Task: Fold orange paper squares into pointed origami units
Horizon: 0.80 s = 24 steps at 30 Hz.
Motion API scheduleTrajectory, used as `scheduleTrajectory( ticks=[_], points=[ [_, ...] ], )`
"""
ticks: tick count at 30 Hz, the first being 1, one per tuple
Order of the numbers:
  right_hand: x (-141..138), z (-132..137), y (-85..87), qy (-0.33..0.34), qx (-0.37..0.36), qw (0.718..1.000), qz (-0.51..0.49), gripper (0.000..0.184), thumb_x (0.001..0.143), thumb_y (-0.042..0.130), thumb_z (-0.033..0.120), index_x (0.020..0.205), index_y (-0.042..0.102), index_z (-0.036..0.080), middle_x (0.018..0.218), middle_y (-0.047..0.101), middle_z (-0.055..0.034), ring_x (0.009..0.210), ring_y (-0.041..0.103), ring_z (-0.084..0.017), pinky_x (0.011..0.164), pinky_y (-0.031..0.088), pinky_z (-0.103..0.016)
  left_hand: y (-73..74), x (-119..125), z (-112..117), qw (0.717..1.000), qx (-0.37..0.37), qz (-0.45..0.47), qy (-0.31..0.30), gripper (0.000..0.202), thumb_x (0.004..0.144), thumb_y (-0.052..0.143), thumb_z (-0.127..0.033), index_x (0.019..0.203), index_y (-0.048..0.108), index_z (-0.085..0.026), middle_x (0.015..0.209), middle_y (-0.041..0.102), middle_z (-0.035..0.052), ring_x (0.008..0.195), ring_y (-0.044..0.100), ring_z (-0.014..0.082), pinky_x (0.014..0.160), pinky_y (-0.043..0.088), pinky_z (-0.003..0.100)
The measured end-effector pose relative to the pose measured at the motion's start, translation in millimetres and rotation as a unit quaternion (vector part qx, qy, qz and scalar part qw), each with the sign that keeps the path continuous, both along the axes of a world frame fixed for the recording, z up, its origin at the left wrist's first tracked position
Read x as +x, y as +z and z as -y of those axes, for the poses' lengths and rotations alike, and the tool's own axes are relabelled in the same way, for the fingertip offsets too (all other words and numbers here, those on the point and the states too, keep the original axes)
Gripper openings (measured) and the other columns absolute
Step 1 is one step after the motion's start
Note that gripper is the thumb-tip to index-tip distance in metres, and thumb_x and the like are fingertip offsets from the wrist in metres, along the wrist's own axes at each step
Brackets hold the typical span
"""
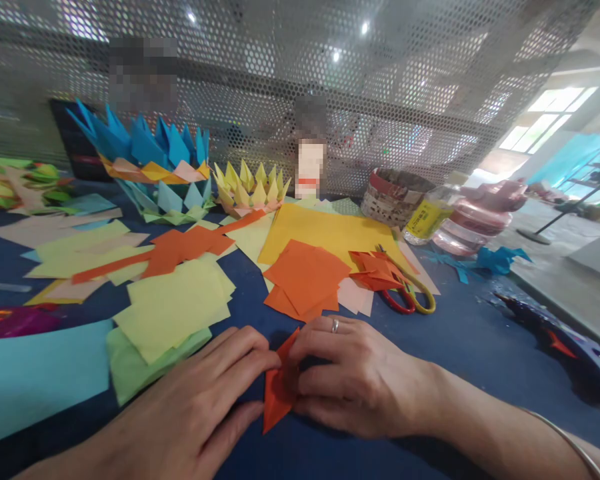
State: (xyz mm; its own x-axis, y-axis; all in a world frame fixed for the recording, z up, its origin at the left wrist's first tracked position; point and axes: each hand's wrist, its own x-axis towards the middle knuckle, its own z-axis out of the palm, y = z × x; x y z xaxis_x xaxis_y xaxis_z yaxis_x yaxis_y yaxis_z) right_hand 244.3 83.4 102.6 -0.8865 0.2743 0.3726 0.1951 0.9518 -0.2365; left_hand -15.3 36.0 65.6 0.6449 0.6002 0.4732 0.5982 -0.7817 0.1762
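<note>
A small folded orange paper piece [276, 395] lies on the dark blue table [460, 333] at the front centre. My left hand [195, 407] presses flat on its left side, fingertips at the fold. My right hand [360, 380], with a ring on one finger, pinches the paper's right side between thumb and fingers. Just behind my hands lies a stack of orange paper squares [305, 277].
Yellow-green squares [177, 310], a yellow sheet [325, 230], folded orange pieces on scissors [405, 293] and a light blue sheet [40, 373] cover the table. Paper crowns [150, 163], a woven basket [395, 193] and a glue bottle [427, 217] stand before a mesh panel. A glue gun [570, 343] lies right.
</note>
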Motion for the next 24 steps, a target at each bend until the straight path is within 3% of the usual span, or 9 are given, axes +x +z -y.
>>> scheduleTrajectory(
  ticks=[7,11,15,20,24],
  points=[
    [0,0,0.9,0.0,0.003,1.0,0.004,0.024,0.106,0.062,0.022,0.086,0.074,0.018,0.103,0.077,-0.0082,0.094,0.073,-0.019,0.084,0.059,-0.032,10.2,10,-3,0.999,0.012,0.035,0.007,0.017,0.111,0.042,-0.028,0.114,0.058,-0.026,0.105,0.077,0.0001,0.094,0.077,0.0146,0.074,0.06,0.019],
    [0,0,1.8,0.0,0.006,1.0,0.007,0.026,0.107,0.061,0.022,0.085,0.074,0.018,0.103,0.076,-0.0082,0.093,0.071,-0.018,0.084,0.058,-0.031,8.1,11,-1,0.998,0.044,0.033,0.038,0.028,0.117,0.03,-0.039,0.117,0.054,-0.025,0.102,0.076,0.0022,0.091,0.077,0.0138,0.075,0.059,0.017],
    [0,0,0.0,0.006,0.005,1.0,-0.012,0.024,0.106,0.063,0.022,0.086,0.074,0.017,0.102,0.076,-0.0075,0.094,0.071,-0.018,0.087,0.057,-0.031,5.5,11,0,0.998,0.041,0.027,0.05,0.03,0.117,0.024,-0.039,0.116,0.051,-0.025,0.101,0.074,0.0029,0.089,0.076,0.013,0.071,0.058,0.015],
    [1,0,-1.1,0.004,0.0,1.0,-0.001,0.022,0.109,0.061,0.024,0.094,0.076,0.017,0.103,0.077,-0.0083,0.096,0.072,-0.018,0.088,0.057,-0.031,3.5,11,3,0.998,0.029,0.051,0.016,0.02,0.112,0.042,-0.025,0.119,0.059,-0.023,0.111,0.074,0.0034,0.101,0.074,0.0159,0.088,0.059,0.02],
    [1,-1,1.7,0.019,-0.028,0.999,-0.002,0.022,0.109,0.06,0.02,0.094,0.076,0.017,0.106,0.078,-0.0081,0.102,0.071,-0.017,0.092,0.057,-0.031,-2.8,13,6,0.993,0.028,0.109,-0.024,0.032,0.108,0.037,-0.011,0.103,0.066,-0.024,0.101,0.074,-0.0013,0.09,0.07,0.0122,0.087,0.056,0.019]
  ],
)
